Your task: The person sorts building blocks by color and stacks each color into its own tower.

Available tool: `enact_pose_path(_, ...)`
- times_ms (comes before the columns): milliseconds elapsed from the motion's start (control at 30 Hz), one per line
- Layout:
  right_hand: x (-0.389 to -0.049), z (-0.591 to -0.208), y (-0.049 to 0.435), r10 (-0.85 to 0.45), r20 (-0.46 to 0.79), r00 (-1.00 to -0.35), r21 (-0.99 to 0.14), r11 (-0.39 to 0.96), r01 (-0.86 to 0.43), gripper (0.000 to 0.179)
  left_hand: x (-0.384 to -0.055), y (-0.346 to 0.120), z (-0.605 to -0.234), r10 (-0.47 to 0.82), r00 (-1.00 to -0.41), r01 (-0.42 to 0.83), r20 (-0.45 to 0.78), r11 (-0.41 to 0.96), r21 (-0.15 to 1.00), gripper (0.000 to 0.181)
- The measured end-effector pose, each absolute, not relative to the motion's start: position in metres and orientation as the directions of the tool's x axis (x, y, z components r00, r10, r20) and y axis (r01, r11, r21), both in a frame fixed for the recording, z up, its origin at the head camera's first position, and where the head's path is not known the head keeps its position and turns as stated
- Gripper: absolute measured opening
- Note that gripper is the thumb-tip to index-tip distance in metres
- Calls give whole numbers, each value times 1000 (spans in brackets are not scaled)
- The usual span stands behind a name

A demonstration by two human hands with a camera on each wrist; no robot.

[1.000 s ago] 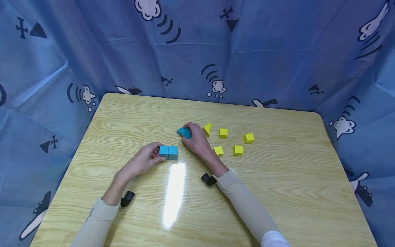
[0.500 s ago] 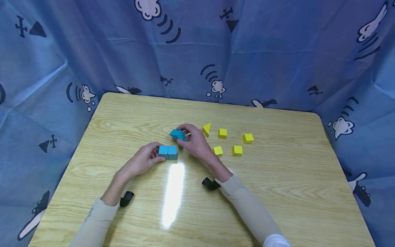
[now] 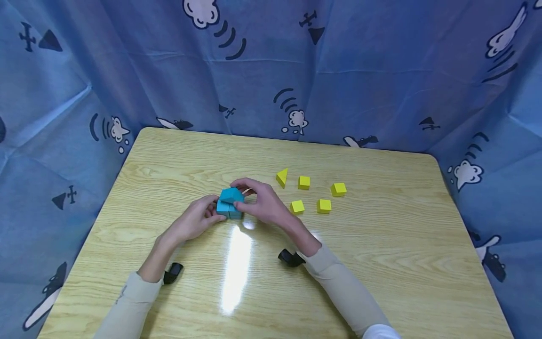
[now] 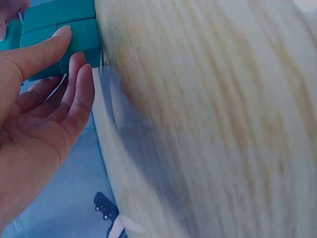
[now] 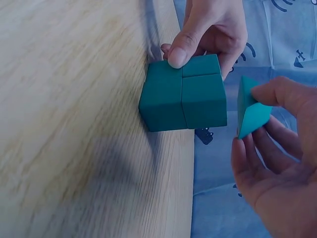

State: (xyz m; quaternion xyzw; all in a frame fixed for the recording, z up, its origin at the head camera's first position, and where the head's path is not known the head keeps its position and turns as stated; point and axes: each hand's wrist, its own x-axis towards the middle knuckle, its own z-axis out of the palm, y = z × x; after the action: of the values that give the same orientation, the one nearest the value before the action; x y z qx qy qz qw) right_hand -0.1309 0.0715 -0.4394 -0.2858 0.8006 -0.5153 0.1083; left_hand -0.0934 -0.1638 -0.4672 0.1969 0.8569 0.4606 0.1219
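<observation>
Blue cubes (image 3: 235, 214) stand together in a stack, two side by side and two high, on the wooden table. My left hand (image 3: 195, 219) holds the stack from its left side, thumb on the near face and fingers at the left end and behind, as the left wrist view shows on the cubes (image 4: 81, 39). Just above the stack, my right hand (image 3: 264, 205) pinches a blue triangular prism (image 3: 230, 194) between thumb and fingers. In the right wrist view a narrow gap parts the prism (image 5: 255, 119) from the top of the cubes (image 5: 163, 104).
To the right of the hands lie several yellow cubes, the nearest yellow cube (image 3: 297, 207) close to the right wrist. A yellow triangular prism (image 3: 282, 177) lies behind it. A blue patterned curtain (image 3: 254, 70) hangs around the table's (image 3: 402, 235) far side.
My right hand has carried the blue prism leftward and nearer, from behind the stack to over it, turning it on the way. The left hand has stayed at the cubes.
</observation>
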Motion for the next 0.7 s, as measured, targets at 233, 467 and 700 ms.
enact_pose_path(233,-130,-439,71,-635,138,-760,-872,286,-397,39,-93,-164,-467,459,-888,232,-22,490,841,24)
enact_pose_path(467,-130,-441,70,-668,115,-735,-866,294,-404,40,-93,-164,-467,455,-890,234,-23,499,834,22)
enact_pose_path(700,-129,-442,70,-680,94,-727,-864,307,-399,40,-93,-165,-466,452,-892,230,-22,495,838,25)
